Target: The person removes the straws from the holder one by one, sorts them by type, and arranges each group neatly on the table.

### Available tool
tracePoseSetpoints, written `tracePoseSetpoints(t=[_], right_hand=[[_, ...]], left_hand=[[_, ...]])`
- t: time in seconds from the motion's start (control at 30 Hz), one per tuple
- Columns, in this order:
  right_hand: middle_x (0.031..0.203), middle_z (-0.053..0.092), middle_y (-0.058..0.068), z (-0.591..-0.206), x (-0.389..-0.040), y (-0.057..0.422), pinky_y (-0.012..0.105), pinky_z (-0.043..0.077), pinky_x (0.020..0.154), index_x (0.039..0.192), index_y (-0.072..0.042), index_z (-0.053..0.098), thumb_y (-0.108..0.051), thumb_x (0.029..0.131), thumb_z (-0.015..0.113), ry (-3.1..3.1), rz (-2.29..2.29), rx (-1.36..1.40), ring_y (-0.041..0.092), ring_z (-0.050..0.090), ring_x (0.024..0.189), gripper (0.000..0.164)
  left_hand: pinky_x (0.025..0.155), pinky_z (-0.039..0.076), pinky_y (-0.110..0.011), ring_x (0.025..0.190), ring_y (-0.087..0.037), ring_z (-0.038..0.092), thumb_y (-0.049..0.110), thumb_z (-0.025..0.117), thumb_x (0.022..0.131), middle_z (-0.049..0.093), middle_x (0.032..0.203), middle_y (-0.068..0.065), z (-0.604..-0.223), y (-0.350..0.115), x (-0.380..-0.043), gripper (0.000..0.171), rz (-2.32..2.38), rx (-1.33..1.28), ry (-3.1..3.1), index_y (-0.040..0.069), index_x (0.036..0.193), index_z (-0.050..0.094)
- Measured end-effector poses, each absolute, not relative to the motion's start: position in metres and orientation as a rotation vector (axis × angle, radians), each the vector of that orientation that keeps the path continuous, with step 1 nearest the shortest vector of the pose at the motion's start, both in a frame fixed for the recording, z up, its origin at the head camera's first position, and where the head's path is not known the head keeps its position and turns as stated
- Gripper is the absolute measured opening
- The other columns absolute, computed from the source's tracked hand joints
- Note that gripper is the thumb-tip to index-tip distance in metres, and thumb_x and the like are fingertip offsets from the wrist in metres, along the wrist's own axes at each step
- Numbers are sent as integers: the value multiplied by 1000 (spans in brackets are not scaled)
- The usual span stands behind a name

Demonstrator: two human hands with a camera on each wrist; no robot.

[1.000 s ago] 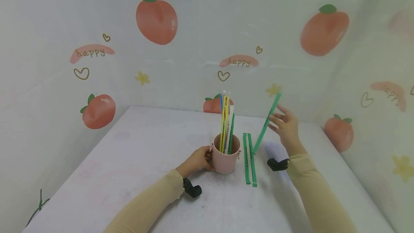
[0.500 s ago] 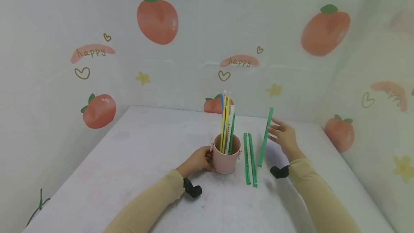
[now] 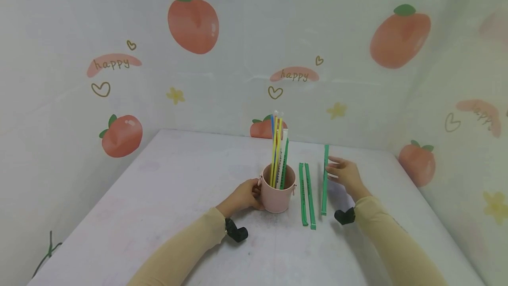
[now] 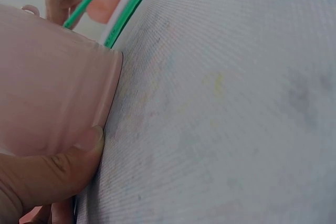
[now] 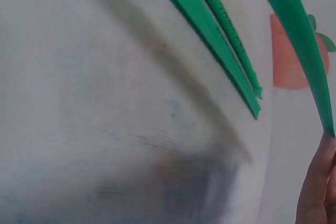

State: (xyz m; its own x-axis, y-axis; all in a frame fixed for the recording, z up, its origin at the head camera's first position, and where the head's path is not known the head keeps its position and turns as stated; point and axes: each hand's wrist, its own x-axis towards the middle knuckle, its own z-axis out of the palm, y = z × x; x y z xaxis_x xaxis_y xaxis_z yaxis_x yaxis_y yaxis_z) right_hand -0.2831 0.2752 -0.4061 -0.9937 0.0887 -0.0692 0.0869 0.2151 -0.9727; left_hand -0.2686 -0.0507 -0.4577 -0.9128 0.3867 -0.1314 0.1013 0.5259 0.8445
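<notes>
My left hand (image 3: 241, 197) grips the lower left side of a small pink bucket (image 3: 276, 201); its thumb (image 4: 79, 163) presses near the bottom edge in the left wrist view. Several thin straws stand in the bucket: yellow straws (image 3: 273, 158), a blue one, a white-wrapped one (image 3: 282, 153) and a green-wrapped one. To the right, my right hand (image 3: 347, 175) pinches a green-wrapped straw (image 3: 324, 193) between thumb and fingers. In the right wrist view this held straw (image 5: 296, 35) hangs above the table, with a shadow below. Two more green-wrapped straws (image 3: 303, 197) lie side by side between bucket and right hand.
Everything stands on a table with a whitish cloth (image 3: 190, 197). A white curtain (image 3: 238, 30) printed with red fruit closes off the back and sides. At the far left edge hangs a dark green tie (image 3: 50, 250).
My right hand has come down and nearer, turning the held straw from a slant to almost parallel with the two lying ones and moving its lower end away from them. The left hand has kept still.
</notes>
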Motion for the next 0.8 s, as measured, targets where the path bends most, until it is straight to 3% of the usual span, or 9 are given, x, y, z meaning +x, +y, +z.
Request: tracePoseSetpoints(t=[0.2,0.8], right_hand=[[123,59,26,-415,-283,271,25,59,79,141,6,42,-1,91,64,-2560,1875,-184,-1,63,80,55],[115,63,27,-439,-288,263,21,58,65,135,9,48,0,88,66,-2780,1716,-262,6,62,70,51]], left_hand=[[97,53,-40,110,-28,60,-2,86,65,62,115,-10,-457,-50,-269,57,1339,408,2467,6,114,59],[97,52,-40,109,-28,60,-3,86,64,63,114,-11,-458,-51,-269,57,1334,428,2468,4,114,59]])
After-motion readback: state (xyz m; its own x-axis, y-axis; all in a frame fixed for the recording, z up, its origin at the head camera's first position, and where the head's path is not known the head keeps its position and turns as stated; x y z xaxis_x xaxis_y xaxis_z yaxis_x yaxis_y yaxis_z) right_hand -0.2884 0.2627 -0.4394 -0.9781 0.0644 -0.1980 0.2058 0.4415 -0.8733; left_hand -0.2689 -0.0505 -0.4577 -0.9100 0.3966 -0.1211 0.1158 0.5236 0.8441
